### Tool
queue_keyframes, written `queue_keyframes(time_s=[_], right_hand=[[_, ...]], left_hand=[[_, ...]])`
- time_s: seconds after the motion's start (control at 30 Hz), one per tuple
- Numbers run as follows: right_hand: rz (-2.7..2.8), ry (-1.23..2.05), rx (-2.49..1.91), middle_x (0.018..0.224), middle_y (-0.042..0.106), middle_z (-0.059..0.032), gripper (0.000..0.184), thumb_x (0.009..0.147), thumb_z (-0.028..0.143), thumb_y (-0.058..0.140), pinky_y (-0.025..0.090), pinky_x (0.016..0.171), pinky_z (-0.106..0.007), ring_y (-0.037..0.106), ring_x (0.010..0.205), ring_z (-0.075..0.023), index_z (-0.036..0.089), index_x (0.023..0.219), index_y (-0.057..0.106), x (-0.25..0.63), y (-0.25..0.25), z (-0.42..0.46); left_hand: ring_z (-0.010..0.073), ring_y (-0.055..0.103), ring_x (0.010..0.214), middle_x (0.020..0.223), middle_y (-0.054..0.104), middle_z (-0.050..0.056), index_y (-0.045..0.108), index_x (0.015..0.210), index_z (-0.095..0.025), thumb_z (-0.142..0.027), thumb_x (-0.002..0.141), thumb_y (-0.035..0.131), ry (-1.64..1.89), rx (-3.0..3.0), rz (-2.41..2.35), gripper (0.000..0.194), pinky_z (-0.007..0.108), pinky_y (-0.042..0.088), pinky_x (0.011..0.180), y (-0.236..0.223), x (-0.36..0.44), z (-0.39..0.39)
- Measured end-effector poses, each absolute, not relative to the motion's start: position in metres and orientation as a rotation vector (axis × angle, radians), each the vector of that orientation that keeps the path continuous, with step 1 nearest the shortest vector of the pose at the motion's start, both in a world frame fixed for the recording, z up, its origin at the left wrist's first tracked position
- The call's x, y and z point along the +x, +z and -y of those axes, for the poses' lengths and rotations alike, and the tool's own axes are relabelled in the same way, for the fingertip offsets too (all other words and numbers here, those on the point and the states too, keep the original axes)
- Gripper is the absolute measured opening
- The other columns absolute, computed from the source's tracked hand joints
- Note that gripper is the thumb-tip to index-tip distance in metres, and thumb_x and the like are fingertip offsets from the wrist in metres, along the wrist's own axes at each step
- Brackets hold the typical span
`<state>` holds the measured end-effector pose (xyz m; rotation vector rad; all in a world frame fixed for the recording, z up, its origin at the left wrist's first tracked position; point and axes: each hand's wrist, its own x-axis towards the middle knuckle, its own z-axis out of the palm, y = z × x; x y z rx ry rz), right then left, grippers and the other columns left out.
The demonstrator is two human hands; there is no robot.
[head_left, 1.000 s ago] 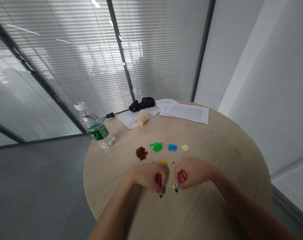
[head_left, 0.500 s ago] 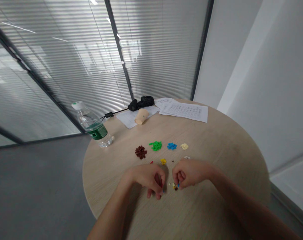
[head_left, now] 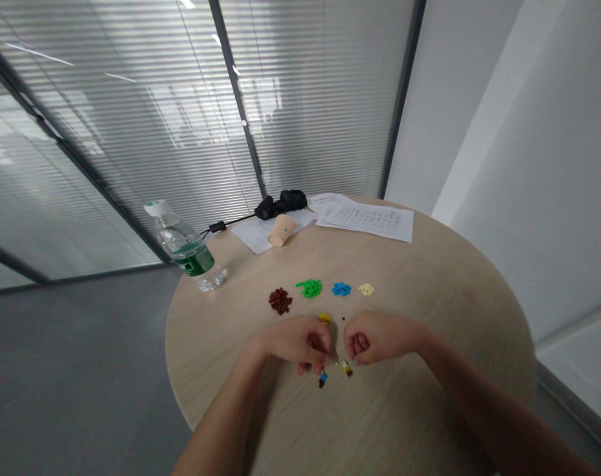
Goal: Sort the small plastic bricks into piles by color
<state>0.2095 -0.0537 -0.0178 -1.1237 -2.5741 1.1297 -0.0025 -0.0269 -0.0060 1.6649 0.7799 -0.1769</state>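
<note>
Both my hands are curled low over a round pale wood table, fingertips close together near the middle. My left hand has its fingertips just above a tiny blue-and-dark brick stack. My right hand is nearest a tiny yellow-and-brown brick stack. Whether either hand pinches a piece is hidden. Farther out lie small piles of brown bricks, green bricks, blue bricks, cream bricks and yellow bricks.
A plastic water bottle lies on its side at the table's left. A tipped paper cup, printed sheets and a black bundle with a cable sit at the far edge. Glass walls with blinds stand behind.
My left hand has risen slightly toward the yellow pile, uncovering the tiny blue-and-dark stack beneath its fingertips. My right hand has shifted only a little.
</note>
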Motion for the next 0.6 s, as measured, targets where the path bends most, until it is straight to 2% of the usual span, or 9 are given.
queue_keyframes(time_s=[0.13,0.47,0.6], right_hand=[[2.566,1.076,-1.113,0.066,0.063,0.0014,0.011,0.068,0.012,0.062,0.040,0.054,-0.018,0.056,0.058,-0.0091,0.016,0.075,0.069,0.212,-0.017,0.052],[2.421,0.942,-1.049,0.076,0.066,-0.0004,0.007,0.071,0.013,0.063,0.042,0.063,-0.021,0.058,0.069,-0.0117,0.017,0.076,0.067,0.209,-0.009,0.049],[2.382,0.934,-1.043,0.078,0.066,-0.0003,0.009,0.071,0.010,0.061,0.042,0.066,-0.022,0.058,0.072,-0.0121,0.017,0.076,0.064,0.207,-0.008,0.050]], left_hand=[[0.0062,0.051,0.047,0.064,0.059,-0.003,0.054,0.080,-0.016,-0.021,0.075,0.055,-0.059,1.789,-0.821,0.007,0.016,0.041,0.042,-0.004,-0.001,0.025],[0.0067,0.053,0.051,0.073,0.061,0.000,0.061,0.085,-0.015,-0.024,0.079,0.053,0.044,1.965,-0.818,0.013,0.018,0.040,0.049,-0.015,0.001,0.022],[0.0067,0.050,0.052,0.065,0.056,-0.002,0.059,0.080,-0.014,-0.024,0.080,0.053,0.067,2.055,-0.816,0.012,0.019,0.038,0.051,-0.012,0.003,0.022]])
